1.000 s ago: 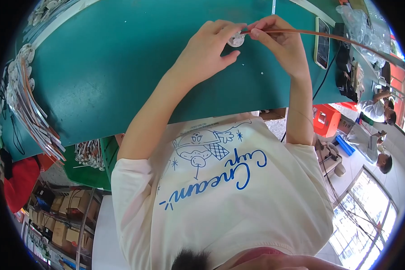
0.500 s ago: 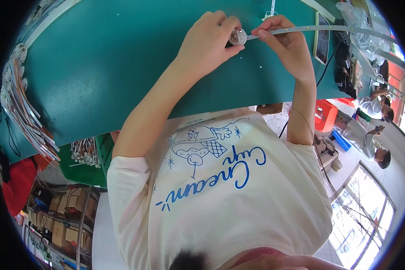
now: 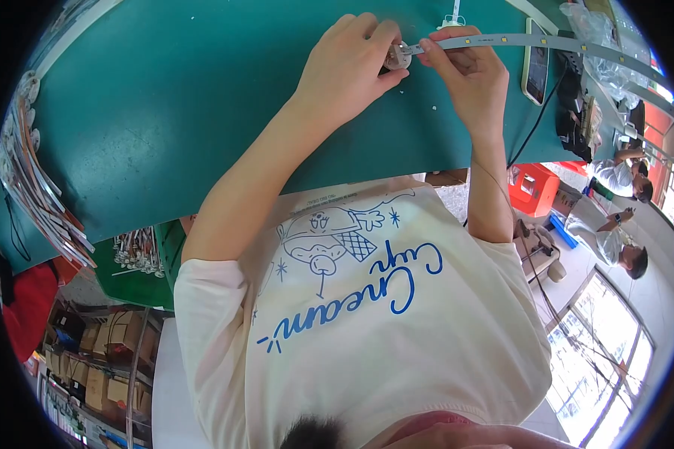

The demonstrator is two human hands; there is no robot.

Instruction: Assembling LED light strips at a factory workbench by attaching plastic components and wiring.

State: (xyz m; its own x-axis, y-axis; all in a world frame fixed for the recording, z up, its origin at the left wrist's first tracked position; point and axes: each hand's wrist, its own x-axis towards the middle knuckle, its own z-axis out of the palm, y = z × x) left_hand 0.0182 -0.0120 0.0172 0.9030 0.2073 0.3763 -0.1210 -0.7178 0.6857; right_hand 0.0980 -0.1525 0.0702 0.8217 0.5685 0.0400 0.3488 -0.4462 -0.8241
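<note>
Over the green table, my left hand [image 3: 356, 63] is closed around a small round clear-and-metallic piece [image 3: 397, 58], partly hidden by the fingers. Close by on its right, my right hand [image 3: 472, 67] pinches a long pale LED strip [image 3: 544, 42] between thumb and fingers. The strip's left end meets the round piece; whether it is joined to it I cannot tell. From my fingers the strip runs right, bending past the table's far right side. Small yellowish LEDs show along its upper face.
A phone [image 3: 535, 63] lies right of my right hand, beside black cables [image 3: 569, 105] and clear plastic bags [image 3: 599, 45]. Several finished-looking strips [image 3: 41, 179] are bundled at the table's left edge. A green bin [image 3: 123, 280] holds more strips. People sit at far right.
The round piece has turned in my left hand, and its clear dome no longer faces up. My right hand has shifted slightly left, and the strip has twisted, showing its LEDs more plainly.
</note>
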